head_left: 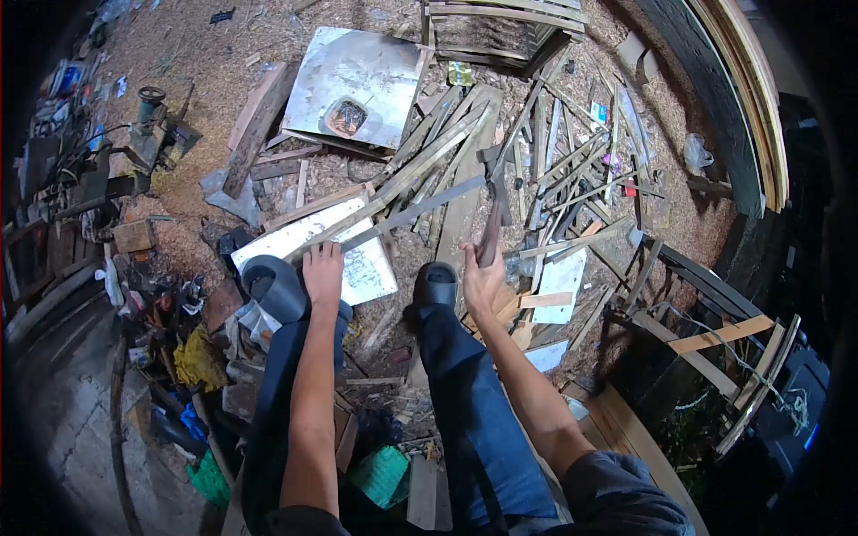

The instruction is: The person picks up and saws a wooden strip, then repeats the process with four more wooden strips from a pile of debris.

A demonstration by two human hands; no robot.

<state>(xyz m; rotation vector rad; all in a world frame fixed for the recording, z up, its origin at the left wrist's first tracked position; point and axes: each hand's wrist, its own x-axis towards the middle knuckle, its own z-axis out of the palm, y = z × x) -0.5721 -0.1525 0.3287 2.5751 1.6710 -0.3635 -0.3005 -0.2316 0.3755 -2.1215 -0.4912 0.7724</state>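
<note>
Gripping a hatchet (491, 210) handle at one o'clock, my right hand (480, 277) is closed; my left hand (322, 271) pins a long, stiff wood strip (407, 214) at eleven. It looks light; the hatchet head-heavy.

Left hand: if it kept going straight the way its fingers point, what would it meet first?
The left hand already rests on a long grey strip, fingers pointing up-frame. Straight on, it would probably meet the pile of wooden slats first, then the metal sheet; depth is unclear.
</note>
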